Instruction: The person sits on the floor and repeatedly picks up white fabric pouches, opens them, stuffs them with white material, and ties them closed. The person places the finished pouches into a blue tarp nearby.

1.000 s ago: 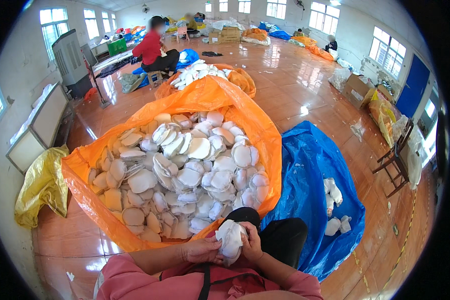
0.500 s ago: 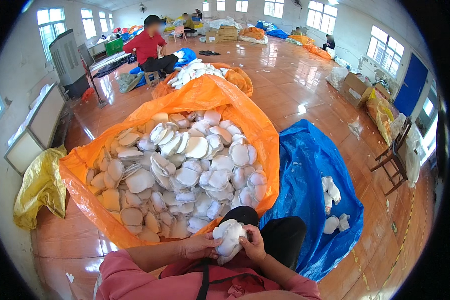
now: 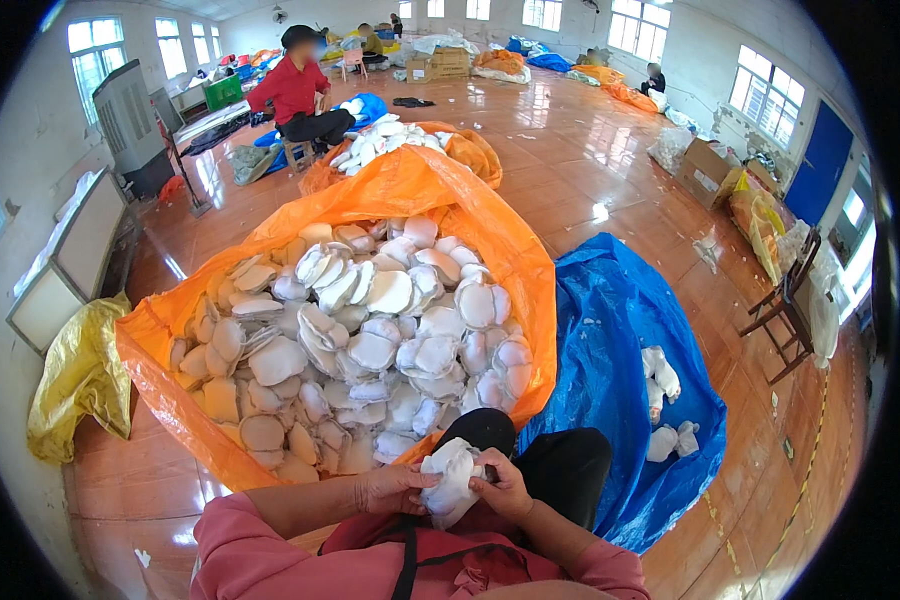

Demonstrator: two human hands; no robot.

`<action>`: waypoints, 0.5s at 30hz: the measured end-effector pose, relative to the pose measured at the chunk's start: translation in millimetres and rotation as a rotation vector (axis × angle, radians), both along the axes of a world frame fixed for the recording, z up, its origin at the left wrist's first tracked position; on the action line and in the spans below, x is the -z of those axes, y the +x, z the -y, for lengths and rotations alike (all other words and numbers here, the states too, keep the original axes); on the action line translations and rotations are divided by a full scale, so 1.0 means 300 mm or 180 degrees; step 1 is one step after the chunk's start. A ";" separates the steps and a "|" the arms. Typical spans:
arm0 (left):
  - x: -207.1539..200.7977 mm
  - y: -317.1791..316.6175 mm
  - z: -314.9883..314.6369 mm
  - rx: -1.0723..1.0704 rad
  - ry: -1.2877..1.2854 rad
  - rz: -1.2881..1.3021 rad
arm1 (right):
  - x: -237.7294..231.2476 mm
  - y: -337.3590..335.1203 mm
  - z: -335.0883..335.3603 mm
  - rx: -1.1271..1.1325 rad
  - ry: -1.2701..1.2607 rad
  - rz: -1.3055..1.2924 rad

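Note:
Above my lap, both hands grip one soft white fabric piece (image 3: 452, 487), puffy and creased. My left hand (image 3: 398, 489) pinches its left side, fingers partly hidden behind it. On the other side my right hand (image 3: 504, 486) has thumb and fingers closed on its edge. Just beyond my knees an orange sheet sack (image 3: 480, 215) lies spread wide, filled with a heap of flat, rounded white pads (image 3: 373, 350). To the right, a blue sheet sack (image 3: 610, 310) holds a few crumpled white fabric pieces (image 3: 660, 373) like the one in my hands.
A co-worker in red (image 3: 298, 95) sits on a stool beyond another orange sack of white pieces (image 3: 385, 145). A yellow sack (image 3: 80, 375) lies at left by a white-panelled stand (image 3: 85, 235). At right stand a wooden chair (image 3: 788, 310) and cardboard boxes (image 3: 705, 172).
My fingers have shifted slightly on the white fabric piece, and its folds look a little different. The whole view has moved slightly; the sacks lie as before.

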State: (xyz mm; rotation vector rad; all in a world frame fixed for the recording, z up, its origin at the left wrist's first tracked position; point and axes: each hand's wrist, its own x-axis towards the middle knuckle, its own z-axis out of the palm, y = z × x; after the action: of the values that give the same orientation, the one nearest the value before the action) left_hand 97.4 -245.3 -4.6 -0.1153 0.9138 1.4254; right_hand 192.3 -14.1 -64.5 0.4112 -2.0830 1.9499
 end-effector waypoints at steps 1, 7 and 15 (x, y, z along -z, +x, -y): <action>-0.012 0.007 -0.006 -0.0086 -0.0092 -0.0058 | 0.007 0.000 -0.010 -0.0110 -0.0121 0.0013; -0.011 -0.040 0.022 0.0124 0.0329 -0.0393 | -0.004 0.055 -0.037 -0.0228 -0.1148 0.0709; -0.125 -0.126 -0.018 0.1950 0.0232 -0.1422 | -0.192 -0.056 -0.019 -0.0228 -0.0274 0.0530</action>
State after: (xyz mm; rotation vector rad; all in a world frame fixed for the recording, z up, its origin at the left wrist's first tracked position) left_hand 59.4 -239.9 32.7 0.5189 1.1335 0.9143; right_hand 175.4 -8.5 -6.9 0.3197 -2.0995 2.1747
